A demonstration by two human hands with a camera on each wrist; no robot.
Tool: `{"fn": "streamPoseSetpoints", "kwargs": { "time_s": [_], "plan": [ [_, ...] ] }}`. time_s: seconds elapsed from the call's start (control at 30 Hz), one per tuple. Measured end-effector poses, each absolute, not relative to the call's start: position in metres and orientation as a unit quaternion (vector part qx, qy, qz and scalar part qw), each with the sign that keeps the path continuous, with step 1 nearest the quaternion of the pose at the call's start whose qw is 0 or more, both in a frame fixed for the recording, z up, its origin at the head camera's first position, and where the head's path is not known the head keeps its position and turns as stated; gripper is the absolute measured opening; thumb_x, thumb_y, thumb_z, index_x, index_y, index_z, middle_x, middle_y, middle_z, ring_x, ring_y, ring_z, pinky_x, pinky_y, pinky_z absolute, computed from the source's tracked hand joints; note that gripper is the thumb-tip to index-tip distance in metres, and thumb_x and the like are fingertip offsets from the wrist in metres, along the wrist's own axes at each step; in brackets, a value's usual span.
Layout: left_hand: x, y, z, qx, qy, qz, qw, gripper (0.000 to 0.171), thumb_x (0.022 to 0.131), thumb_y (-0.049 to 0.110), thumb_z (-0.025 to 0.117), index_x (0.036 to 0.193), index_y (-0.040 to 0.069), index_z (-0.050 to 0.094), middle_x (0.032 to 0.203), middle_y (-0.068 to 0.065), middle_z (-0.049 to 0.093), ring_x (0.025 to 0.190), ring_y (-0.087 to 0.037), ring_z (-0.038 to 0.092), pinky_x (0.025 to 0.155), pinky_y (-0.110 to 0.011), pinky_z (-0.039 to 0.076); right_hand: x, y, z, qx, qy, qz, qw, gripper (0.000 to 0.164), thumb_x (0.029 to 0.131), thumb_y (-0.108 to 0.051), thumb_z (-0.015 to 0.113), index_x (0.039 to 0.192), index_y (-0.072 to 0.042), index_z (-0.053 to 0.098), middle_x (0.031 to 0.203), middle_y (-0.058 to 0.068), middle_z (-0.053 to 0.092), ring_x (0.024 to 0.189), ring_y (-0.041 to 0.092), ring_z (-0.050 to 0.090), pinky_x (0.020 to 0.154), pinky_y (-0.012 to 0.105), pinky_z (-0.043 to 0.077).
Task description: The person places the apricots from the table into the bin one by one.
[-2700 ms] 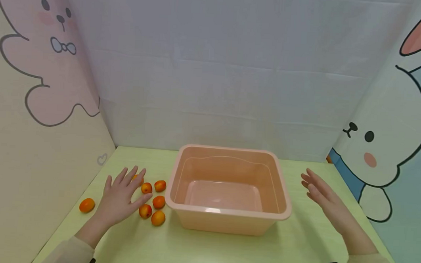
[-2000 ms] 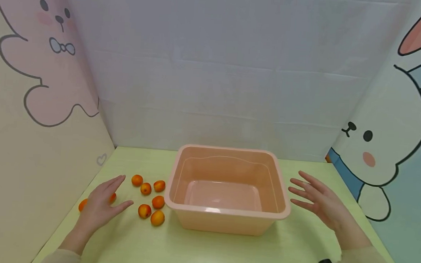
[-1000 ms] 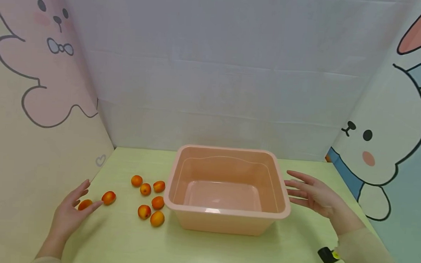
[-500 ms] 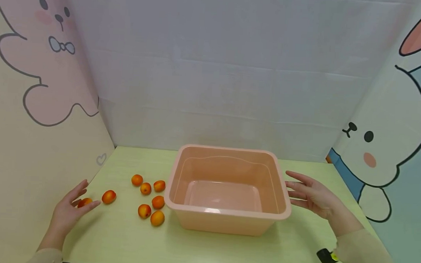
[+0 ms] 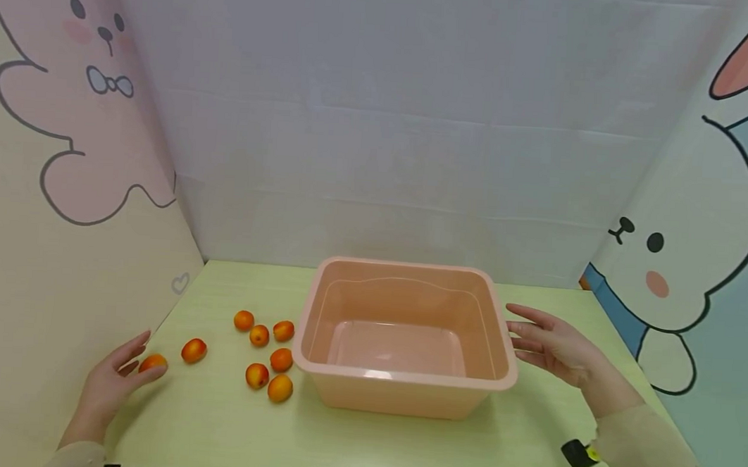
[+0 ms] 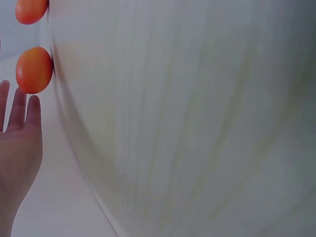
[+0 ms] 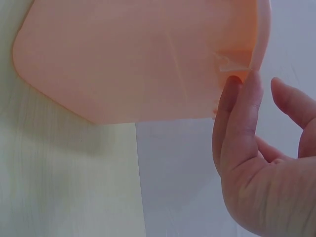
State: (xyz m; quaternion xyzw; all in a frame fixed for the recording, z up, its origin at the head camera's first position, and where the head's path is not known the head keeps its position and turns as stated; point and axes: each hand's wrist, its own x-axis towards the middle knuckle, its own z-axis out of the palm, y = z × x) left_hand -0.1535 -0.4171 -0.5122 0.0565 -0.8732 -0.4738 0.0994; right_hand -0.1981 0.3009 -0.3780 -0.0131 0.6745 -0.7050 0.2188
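While my left grip (image 5: 104, 383) is lying slack, thumb and fingers parted around the outermost orange fruit (image 5: 155, 360), well left of the tub (image 5: 397, 395), my uncurled right grip (image 5: 558, 350) is touching the tub's right rim, presumably steadying it. Seven more fruits (image 5: 280, 388) are sitting left of the tub on the bench (image 5: 362, 451), likely for easy reach. The tub is facing upward, its long axis running left to right.

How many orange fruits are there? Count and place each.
8. Left of the tub, back three: left fruit, middle fruit, right fruit; front three: far fruit, leftmost fruit, near fruit. Further left: lone fruit, then another fruit partly behind the left hand. The tub could hide more.
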Motion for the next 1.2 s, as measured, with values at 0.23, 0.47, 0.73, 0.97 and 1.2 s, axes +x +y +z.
{"fn": "streamPoseSetpoints", "kwargs": {
  "time_s": [0.23, 0.47, 0.73, 0.97, 1.2],
  "plan": [
    [-0.153, -0.423, -0.516, 0.062, -0.856, -0.508, 0.079, 0.076, 0.087, 0.020, 0.079, 0.152, 0.010, 0.040, 0.118, 0.036, 0.046, 0.096, 0.022, 0.047, 0.078, -0.002, 0.043, -0.199, 0.300, -0.379, -0.012, 0.666, -0.713, 0.218, 0.067, 0.102, -0.017, 0.058, 0.156, 0.000, 0.022, 0.114, -0.006, 0.067, 0.099, 0.017, 0.070, 0.086, 0.031, 0.056],
    [-0.154, -0.425, -0.520, 0.094, -0.859, -0.500, 0.059, 0.079, 0.085, 0.027, 0.080, 0.150, 0.005, 0.040, 0.115, 0.035, 0.049, 0.092, 0.022, 0.047, 0.076, -0.002, 0.043, -0.200, 0.299, -0.380, -0.010, 0.668, -0.711, 0.219, 0.063, 0.102, -0.018, 0.058, 0.154, -0.001, 0.028, 0.114, -0.006, 0.068, 0.098, 0.017, 0.070, 0.086, 0.032, 0.056],
    [-0.159, -0.423, -0.518, 0.112, -0.878, -0.461, 0.055, 0.080, 0.083, 0.032, 0.082, 0.145, -0.003, 0.045, 0.121, 0.019, 0.058, 0.089, 0.018, 0.046, 0.074, -0.003, 0.043, -0.202, 0.297, -0.380, -0.006, 0.676, -0.703, 0.221, 0.064, 0.102, -0.018, 0.058, 0.154, 0.000, 0.026, 0.113, -0.005, 0.068, 0.100, 0.017, 0.069, 0.087, 0.034, 0.056],
    [-0.162, -0.421, -0.519, 0.113, -0.892, -0.434, 0.055, 0.077, 0.084, 0.032, 0.081, 0.142, -0.005, 0.047, 0.132, -0.026, 0.056, 0.084, 0.019, 0.046, 0.071, -0.003, 0.043, -0.205, 0.294, -0.382, -0.004, 0.686, -0.695, 0.217, 0.069, 0.101, -0.017, 0.060, 0.154, 0.004, 0.021, 0.112, -0.003, 0.068, 0.100, 0.017, 0.069, 0.088, 0.035, 0.056],
    [-0.165, -0.423, -0.522, 0.113, -0.895, -0.427, 0.059, 0.072, 0.084, 0.028, 0.082, 0.139, -0.006, 0.051, 0.125, -0.009, 0.064, 0.084, 0.018, 0.045, 0.072, -0.004, 0.042, -0.205, 0.290, -0.382, 0.005, 0.690, -0.691, 0.214, 0.075, 0.100, -0.017, 0.061, 0.156, 0.003, 0.015, 0.112, -0.003, 0.068, 0.099, 0.016, 0.069, 0.087, 0.035, 0.056]
  ]
}}
